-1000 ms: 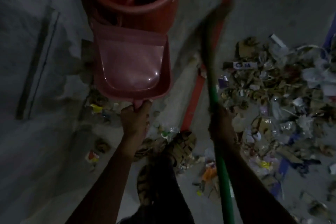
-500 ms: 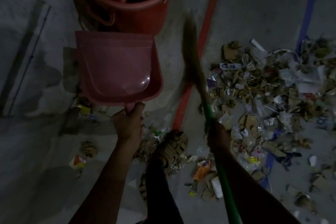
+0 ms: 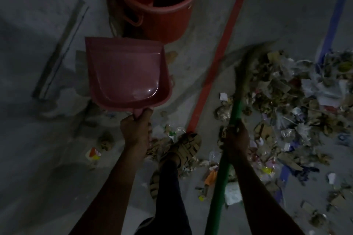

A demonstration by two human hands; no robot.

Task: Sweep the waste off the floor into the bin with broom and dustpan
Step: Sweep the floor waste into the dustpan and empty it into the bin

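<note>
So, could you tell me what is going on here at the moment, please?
A person is clearing litter from a concrete floor. The left hand grips the handle of an empty pink plastic dustpan, held in front of a red plastic bin. The right hand grips a green-handled broom whose bristles reach the heap of paper and cardboard waste on the right.

Your left hand [image 3: 134, 129] reaches forward on a straight bare forearm, fingers curled tight round the short handle of the pink plastic dustpan [image 3: 126, 74], which it holds up in front of you, the knuckles turned up toward the camera. Your right hand [image 3: 236, 135] sits at about the same reach on your other side, fist wrapped round the green pole of the straw-headed broom [image 3: 227, 158], forearm running back toward the lower right. Between your arms, one dark-trousered leg steps forward, its foot in a tan strapped sandal [image 3: 188, 144].
</note>
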